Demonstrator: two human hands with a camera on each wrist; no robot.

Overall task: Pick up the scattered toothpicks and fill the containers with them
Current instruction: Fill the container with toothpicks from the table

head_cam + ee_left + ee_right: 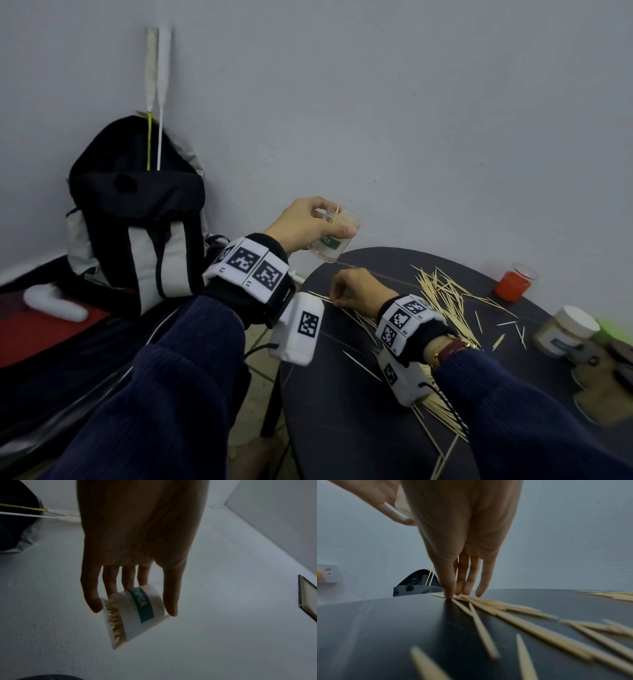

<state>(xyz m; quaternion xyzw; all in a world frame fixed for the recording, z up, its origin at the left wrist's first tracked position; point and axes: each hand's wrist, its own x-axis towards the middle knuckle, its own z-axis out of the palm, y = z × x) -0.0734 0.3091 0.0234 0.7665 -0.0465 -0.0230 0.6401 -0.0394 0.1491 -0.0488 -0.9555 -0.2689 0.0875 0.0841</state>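
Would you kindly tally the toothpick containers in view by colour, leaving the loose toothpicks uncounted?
Clear with a green label, held in the left hand: 1
Red: 1
White-lidded: 1
Total: 3 containers

Clear toothpick container (334,236) with white-and-teal label, partly filled with toothpicks, tilted, held in the air off the table's far-left edge. Loose toothpicks (442,291) scattered in piles over the dark round table (342,411). Second container with white lid (565,330) upright at right edge. Orange-filled clear cup (515,282) upright at far right.
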